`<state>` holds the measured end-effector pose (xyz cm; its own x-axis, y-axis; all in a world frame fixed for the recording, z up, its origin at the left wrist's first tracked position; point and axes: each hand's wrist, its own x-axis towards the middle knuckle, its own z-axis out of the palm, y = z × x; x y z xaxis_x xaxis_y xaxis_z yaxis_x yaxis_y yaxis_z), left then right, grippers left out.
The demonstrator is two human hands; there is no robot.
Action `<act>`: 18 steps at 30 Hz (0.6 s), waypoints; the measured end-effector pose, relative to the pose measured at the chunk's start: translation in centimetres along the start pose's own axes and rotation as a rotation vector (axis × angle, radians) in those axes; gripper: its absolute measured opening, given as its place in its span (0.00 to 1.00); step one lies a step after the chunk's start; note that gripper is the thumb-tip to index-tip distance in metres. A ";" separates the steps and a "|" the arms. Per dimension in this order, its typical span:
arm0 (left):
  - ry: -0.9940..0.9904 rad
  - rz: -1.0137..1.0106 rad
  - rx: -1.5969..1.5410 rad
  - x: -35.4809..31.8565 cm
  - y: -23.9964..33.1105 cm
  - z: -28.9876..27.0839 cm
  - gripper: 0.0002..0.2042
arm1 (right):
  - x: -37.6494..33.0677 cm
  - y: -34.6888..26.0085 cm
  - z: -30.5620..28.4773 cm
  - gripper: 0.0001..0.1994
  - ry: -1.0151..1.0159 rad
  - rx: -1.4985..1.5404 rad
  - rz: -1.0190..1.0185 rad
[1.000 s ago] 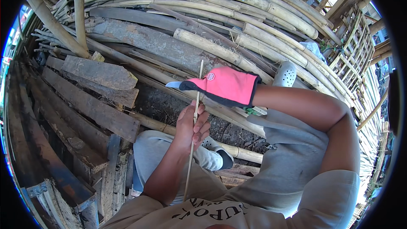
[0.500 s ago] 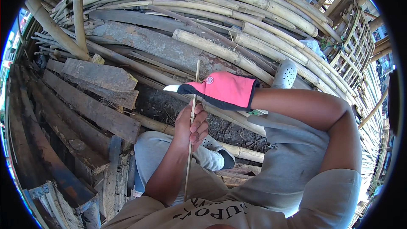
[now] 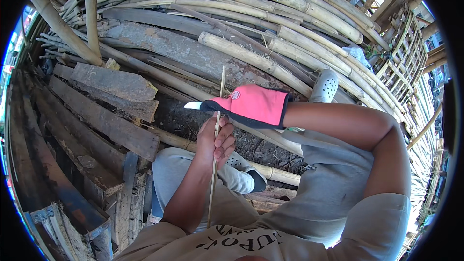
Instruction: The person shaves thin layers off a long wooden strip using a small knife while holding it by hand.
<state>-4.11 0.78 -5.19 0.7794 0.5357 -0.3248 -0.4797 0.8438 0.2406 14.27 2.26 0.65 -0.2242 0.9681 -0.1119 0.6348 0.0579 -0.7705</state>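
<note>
My left hand (image 3: 216, 141) is bare and closed around a thin pale bamboo sliver (image 3: 220, 92) that runs from near my chest up past the hand. My right hand (image 3: 251, 105) wears a pink glove with black fingers and grips a knife; its light blade (image 3: 193, 106) sticks out to the left, crossing the sliver just above my left hand. Both hands sit over my knees in grey trousers (image 3: 333, 188).
A big stack of bamboo poles (image 3: 251, 0) fills the top and right. Weathered wooden planks (image 3: 104, 121) lie at the left. A grey perforated clog (image 3: 325, 86) shows past my right forearm, another (image 3: 239, 162) under my left hand. Dark soil (image 3: 183, 116) lies between.
The gloved right hand and knife have shifted slightly left along the sliver; the left hand keeps its grip in nearly the same place.
</note>
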 end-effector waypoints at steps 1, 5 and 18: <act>0.001 0.000 0.003 0.2 0.3 0.1 0.14 | 0.6 0.1 -1.9 0.24 -0.147 -0.480 -0.064; 0.028 0.041 0.071 0.1 0.5 0.2 0.14 | 0.1 -1.7 -1.1 0.24 -0.029 -0.150 0.299; 0.116 0.086 0.494 0.8 -0.2 1.3 0.16 | 0.2 1.0 -3.1 0.15 -0.084 -0.026 0.091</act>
<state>-2.85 1.04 -4.36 0.6823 0.6263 -0.3770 -0.2706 0.6955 0.6657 17.20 3.28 1.82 -0.2252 0.9459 -0.2338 0.6744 -0.0218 -0.7380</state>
